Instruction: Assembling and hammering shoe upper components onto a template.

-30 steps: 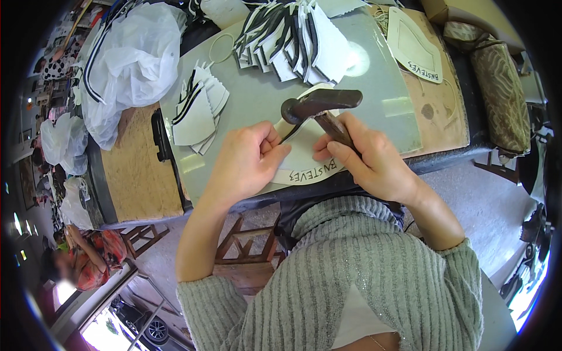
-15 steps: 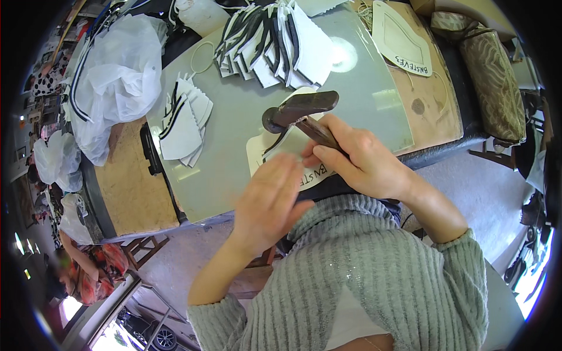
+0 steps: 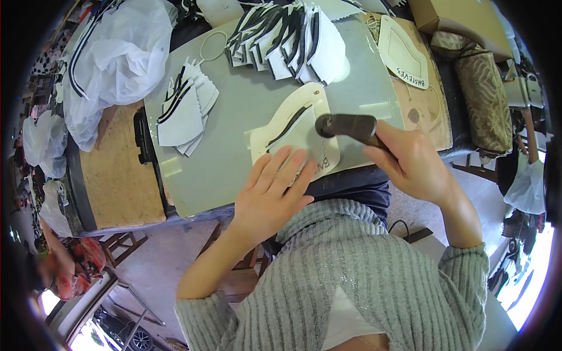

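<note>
My right hand (image 3: 417, 161) is closed round the handle of a hammer (image 3: 351, 126). The hammer's dark head is over the right part of a cream template board (image 3: 282, 116); whether it touches cannot be told. My left hand (image 3: 278, 187) lies with fingers spread over the board's near edge. Set in the board is a white curved piece (image 3: 298, 133) with a black strip along its far edge; my fingers and the hammer hide part of it. Beyond lie a fan of white pieces with black strips (image 3: 293, 44) and a smaller stack of similar pieces (image 3: 186, 111).
A grey-green sheet (image 3: 240, 111) covers the table's middle. At left are a clear plastic bag (image 3: 120, 64) and a brown board (image 3: 120, 181). A second template board (image 3: 404, 51), a patterned cushion (image 3: 483, 99) and a cardboard box (image 3: 462, 23) are at right. Another person (image 3: 76, 263) sits at lower left.
My right hand has moved right with the hammer, turning its head off the board's middle. My left hand, blurred before, now rests spread near the board's edge. The view has shifted slightly.
</note>
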`<state>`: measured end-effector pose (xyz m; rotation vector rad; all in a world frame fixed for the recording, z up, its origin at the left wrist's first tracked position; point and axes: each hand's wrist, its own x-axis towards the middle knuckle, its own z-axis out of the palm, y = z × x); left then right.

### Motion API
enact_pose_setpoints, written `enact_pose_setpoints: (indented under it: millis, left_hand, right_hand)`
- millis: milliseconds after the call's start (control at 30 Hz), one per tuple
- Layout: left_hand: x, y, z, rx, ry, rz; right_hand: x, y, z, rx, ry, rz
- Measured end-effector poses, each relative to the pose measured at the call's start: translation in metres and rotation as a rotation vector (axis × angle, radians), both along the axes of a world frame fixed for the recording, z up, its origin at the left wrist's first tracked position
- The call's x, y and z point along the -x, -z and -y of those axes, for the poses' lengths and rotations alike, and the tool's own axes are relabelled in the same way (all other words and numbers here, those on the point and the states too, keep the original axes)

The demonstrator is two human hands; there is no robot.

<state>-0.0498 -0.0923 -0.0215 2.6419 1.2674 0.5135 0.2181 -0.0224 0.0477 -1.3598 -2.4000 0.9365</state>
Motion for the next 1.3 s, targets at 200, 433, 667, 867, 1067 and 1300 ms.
enact_pose_setpoints:
  millis: [200, 433, 667, 867, 1067, 1300]
  left_hand:
    - [0.008, 0.008, 0.014, -0.206, -0.066, 0.201]
    - [0.001, 0.017, 0.013, -0.247, -0.082, 0.048]
    - [-0.018, 0.002, 0.016, -0.187, -0.163, 0.022]
    - [-0.017, -0.005, 0.001, -0.109, -0.115, 0.028]
    - [-0.017, -0.011, -0.019, -0.009, -0.075, 0.167]
    - [-0.016, -0.007, -0.053, 0.067, -0.413, 0.385]
  right_hand:
    - [-0.004, -0.006, 0.008, -0.049, -0.072, 0.16]
    - [0.003, -0.004, 0.007, -0.124, -0.201, 0.209]
    - [0.003, 0.005, 0.008, -0.148, -0.205, 0.252]
    - [-0.001, 0.003, 0.0, -0.127, -0.202, 0.193]
    - [0.013, 0.0, -0.028, -0.215, -0.148, 0.205]
    - [0.022, -0.008, -0.038, -0.152, -0.254, 0.422]
